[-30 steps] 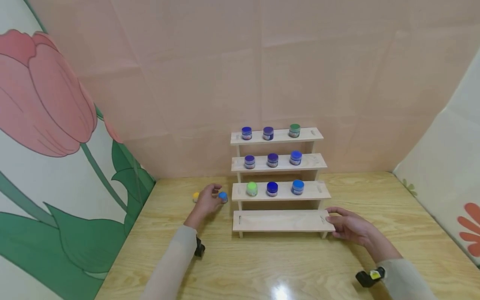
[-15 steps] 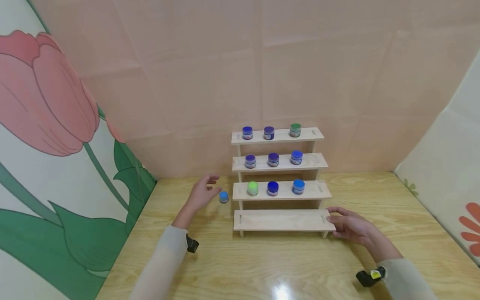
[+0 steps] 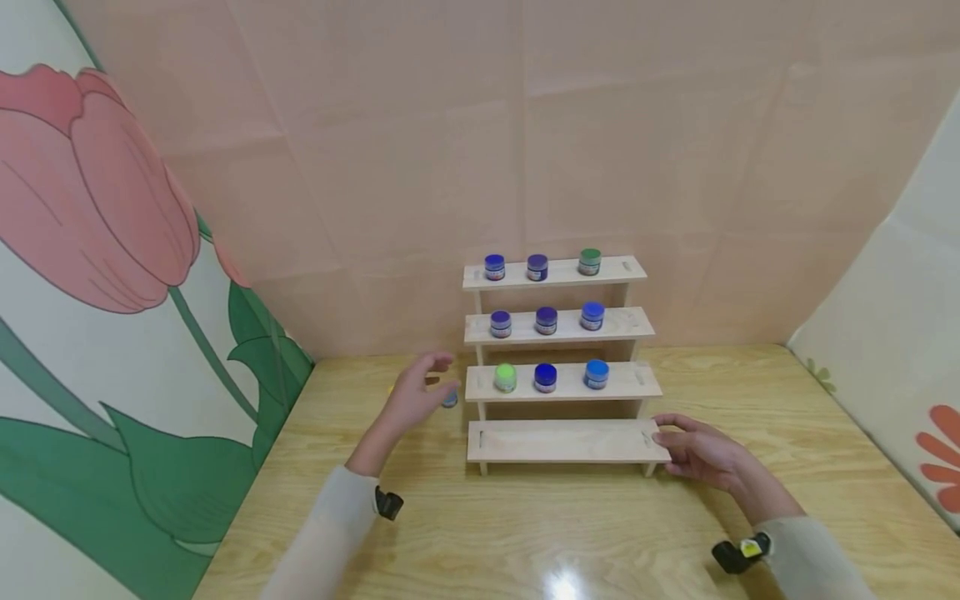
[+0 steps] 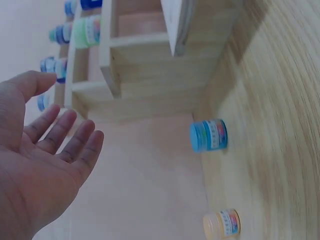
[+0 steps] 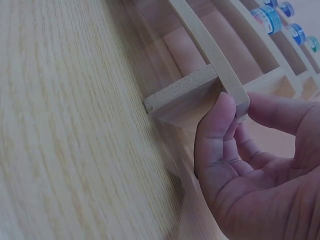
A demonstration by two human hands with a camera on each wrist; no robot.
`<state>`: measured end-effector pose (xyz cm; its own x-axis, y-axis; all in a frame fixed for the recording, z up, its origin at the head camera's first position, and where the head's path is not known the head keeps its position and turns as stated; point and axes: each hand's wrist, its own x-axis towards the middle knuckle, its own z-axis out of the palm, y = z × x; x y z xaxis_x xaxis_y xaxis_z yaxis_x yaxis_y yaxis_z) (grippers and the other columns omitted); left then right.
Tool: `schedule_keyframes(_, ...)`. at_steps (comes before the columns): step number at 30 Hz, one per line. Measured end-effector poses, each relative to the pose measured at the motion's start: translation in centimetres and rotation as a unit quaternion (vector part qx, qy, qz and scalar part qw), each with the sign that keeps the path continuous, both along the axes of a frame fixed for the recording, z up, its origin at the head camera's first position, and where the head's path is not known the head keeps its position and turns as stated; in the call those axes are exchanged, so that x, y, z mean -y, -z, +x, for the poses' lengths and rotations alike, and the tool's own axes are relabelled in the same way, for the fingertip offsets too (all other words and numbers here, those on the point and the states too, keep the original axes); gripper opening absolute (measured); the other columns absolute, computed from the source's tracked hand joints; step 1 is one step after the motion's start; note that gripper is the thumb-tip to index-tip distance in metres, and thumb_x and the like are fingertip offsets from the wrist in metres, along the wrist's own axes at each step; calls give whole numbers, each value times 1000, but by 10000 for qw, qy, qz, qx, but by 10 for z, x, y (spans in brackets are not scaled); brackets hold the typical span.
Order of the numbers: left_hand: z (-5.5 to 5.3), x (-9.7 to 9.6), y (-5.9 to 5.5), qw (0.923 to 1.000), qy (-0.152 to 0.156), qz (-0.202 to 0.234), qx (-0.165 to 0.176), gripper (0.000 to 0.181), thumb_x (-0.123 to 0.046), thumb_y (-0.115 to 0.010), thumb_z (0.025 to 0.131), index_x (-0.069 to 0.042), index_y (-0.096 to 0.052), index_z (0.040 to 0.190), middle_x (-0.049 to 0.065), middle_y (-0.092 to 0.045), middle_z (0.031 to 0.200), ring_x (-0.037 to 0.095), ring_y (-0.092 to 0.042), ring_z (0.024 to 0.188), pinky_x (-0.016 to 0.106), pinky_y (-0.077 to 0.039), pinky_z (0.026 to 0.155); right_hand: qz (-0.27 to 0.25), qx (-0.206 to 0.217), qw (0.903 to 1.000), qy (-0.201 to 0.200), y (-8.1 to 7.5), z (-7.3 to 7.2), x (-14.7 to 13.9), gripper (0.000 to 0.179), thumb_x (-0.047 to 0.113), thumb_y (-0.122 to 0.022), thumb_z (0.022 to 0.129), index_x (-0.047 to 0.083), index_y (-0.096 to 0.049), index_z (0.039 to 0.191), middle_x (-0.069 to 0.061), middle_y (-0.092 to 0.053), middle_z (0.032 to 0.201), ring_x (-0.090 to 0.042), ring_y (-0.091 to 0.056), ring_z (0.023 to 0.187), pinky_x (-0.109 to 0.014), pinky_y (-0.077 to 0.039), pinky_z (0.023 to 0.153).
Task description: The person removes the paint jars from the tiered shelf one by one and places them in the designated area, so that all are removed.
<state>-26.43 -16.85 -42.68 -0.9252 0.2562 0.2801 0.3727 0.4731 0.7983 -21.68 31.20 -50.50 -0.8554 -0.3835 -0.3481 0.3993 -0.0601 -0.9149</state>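
Fingers of the left hand (image 3: 415, 400), loosely spread and holding nothing, hang left of centre in the head view; since half a second ago the hand has shifted rightward, now hiding most of the light blue paint jar (image 3: 450, 401), which then showed whole. At centre right, the right hand (image 3: 703, 456) pinches the right end of the lowest step (image 3: 566, 442) of the wooden display rack (image 3: 570, 381), whose long axis runs left to right. From the left wrist, the light blue paint jar stands on the table (image 4: 280, 150) right of centre, its axis lying across the frame, lid pointing left; a dark blue jar (image 4: 91, 4) is cut off at the top. From the right wrist, fingertips grip the step's corner; the palm leaves the frame, lower right.
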Motion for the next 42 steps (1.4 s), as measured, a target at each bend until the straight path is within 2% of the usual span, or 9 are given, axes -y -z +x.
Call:
schedule_keyframes(5,4,-9,-3,9998,120,-17,-129,45,-16,-74,94,-4,-59,134,15,-62,132,30,-57,122,44,-52,105,-9,12,10000,-9,0,0,0,20,13,-57,104,27,-55,118,1,-72,99,-11,-69,85,-24,-60,71)
schedule_keyframes(9,6,-15,-4,9998,191,2,0,47,-18,-73,94,-5,-57,136,17,-61,134,32,-56,125,46,-51,106,4,40,10000,3,-1,0,0,20,14,-58,103,26,-55,118,1,-73,99,-11,-69,84,-24,-60,71)
schedule_keyframes(15,7,-23,-4,9996,231,35,139,46,-19,-73,95,-8,-58,137,13,-60,135,33,-55,127,48,-50,107,-6,81,10000,45,-1,0,0,20,13,-58,103,27,-56,117,1,-73,99,-11,-70,84,-24,-60,72)
schedule_keyframes(21,6,-31,-3,9988,365,271,174,47,-16,-73,94,-6,-57,137,17,-59,135,34,-55,126,51,-49,107,-39,99,9999,61,-1,1,1,20,12,-58,103,27,-57,116,1,-73,99,-11,-70,84,-24,-60,71)
schedule_keyframes(27,4,-40,-2,9977,514,425,116,50,-15,-75,91,-7,-57,137,18,-59,137,33,-56,126,49,-49,107,-53,92,9999,63,1,-1,0,20,13,-59,103,28,-57,116,1,-73,99,-11,-69,84,-24,-59,71)
schedule_keyframes(34,-2,-48,2,9977,560,380,-9,48,-13,-75,91,-6,-58,135,16,-60,136,31,-57,124,45,-51,106,-41,40,10000,60,1,-1,-1,20,14,-58,103,27,-56,118,0,-73,100,-11,-69,84,-25,-60,71)
schedule_keyframes(42,-6,-57,9,9966,572,571,152,49,-8,-76,89,-4,-58,135,16,-59,134,34,-58,124,44,-50,107,-62,44,9999,89,3,0,-1,21,13,-56,104,27,-55,119,0,-72,101,-11,-69,84,-24,-59,71)
